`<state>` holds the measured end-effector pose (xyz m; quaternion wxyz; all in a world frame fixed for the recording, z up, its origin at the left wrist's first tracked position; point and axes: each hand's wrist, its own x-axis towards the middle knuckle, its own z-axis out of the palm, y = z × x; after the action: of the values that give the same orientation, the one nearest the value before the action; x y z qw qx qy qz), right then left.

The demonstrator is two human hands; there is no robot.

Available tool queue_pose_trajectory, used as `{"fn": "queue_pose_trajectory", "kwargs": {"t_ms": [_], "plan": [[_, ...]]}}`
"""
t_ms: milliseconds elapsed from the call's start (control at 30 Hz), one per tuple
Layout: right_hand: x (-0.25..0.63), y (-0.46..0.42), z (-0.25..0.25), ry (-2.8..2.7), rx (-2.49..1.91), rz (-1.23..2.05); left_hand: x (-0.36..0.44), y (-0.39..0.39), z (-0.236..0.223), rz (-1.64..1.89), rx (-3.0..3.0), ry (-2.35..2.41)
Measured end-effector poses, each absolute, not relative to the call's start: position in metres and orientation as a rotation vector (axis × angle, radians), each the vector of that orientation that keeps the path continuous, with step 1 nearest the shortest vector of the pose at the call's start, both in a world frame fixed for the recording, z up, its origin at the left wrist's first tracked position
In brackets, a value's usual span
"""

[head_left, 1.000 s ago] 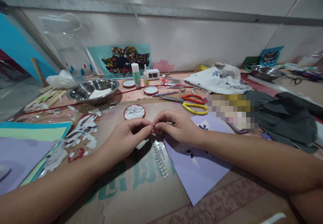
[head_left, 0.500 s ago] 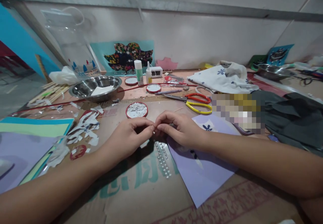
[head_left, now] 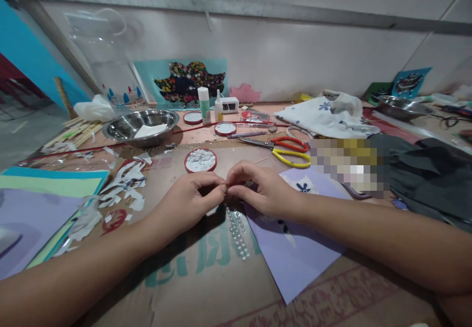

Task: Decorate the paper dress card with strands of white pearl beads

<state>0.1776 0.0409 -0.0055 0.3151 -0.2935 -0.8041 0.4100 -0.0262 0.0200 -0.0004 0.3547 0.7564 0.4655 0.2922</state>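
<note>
My left hand [head_left: 193,196] and my right hand [head_left: 263,189] meet above the cardboard, thumb and fingertips pinched together on each side. Whatever lies between the fingertips is too small to make out. Just below them, rows of white half-pearl beads [head_left: 239,236] lie on a clear strip, its upper end hidden beneath the hands. Under my right wrist is a purple sheet [head_left: 291,268] bearing a white cloth piece with a dark blue flower [head_left: 303,188]. A red-rimmed lid [head_left: 187,167] full of loose pearls sits beyond my left fingers.
Scissors [head_left: 291,157] with red and yellow handles lie past my right hand. Behind stand a glue stick [head_left: 204,105], a small glue bottle [head_left: 219,108] and a steel bowl [head_left: 110,129]. White cloth scraps [head_left: 127,184] and coloured paper [head_left: 33,214] lie left; patterned fabric [head_left: 328,115] lies back right.
The fingertips have shifted only slightly and stay pinched together. The view has moved a little; the beads and the purple sheet lie where they were.
</note>
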Motion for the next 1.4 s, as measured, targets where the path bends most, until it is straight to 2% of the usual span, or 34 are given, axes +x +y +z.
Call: {"fn": "queue_pose_trajectory", "kwargs": {"t_ms": [433, 1033, 1400], "plan": [[0.177, 0.044, -0.003, -2.087, -0.811, 1.036, -0.022, 0.012, 0.010, 0.787, 1.992, 1.228], [0.177, 0.042, -0.008, -2.059, -0.738, 1.265, -0.024, 0.019, 0.004, 0.710, 1.965, 1.220], [0.177, 0.041, -0.005, -2.096, -0.748, 1.196, -0.026, 0.020, 0.002, 0.655, 1.996, 1.210]]}}
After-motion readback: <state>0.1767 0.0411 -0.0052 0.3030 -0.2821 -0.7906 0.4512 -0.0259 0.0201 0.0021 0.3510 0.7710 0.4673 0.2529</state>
